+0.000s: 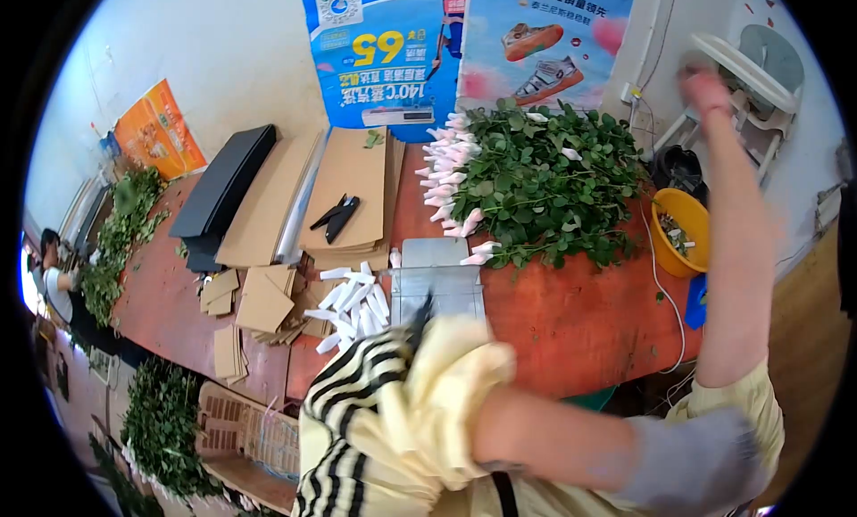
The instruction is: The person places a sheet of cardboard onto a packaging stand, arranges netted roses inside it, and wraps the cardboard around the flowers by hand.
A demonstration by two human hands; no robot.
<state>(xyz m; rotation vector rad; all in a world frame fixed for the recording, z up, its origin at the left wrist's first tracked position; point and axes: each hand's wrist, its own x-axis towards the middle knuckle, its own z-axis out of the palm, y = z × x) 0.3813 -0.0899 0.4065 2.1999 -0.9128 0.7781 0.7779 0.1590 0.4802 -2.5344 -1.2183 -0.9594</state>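
Observation:
My right hand [705, 81] is raised high at the upper right, blurred, in front of a white chair [745, 66]; whether it holds anything is unclear. A bare forearm [553, 438] with a grey sleeve cover crosses the bottom of the view. It ends inside bunched pale yellow cloth [451, 387] beside black-and-white striped fabric [353, 410], so my left hand is hidden. Just beyond the cloth lie a grey metal plate [439, 276] and loose white paper wraps [353, 304]. A heap of leafy rose stems [544, 182] with white-wrapped buds fills the table's far right.
The red table [580, 316] also carries flat cardboard stacks [350, 182], a black hand tool [336, 215], a black box [228, 179] and cardboard scraps [259, 303]. An orange basin [683, 233] sits at its right end. Another person [55, 280] and more greenery [125, 227] are at left.

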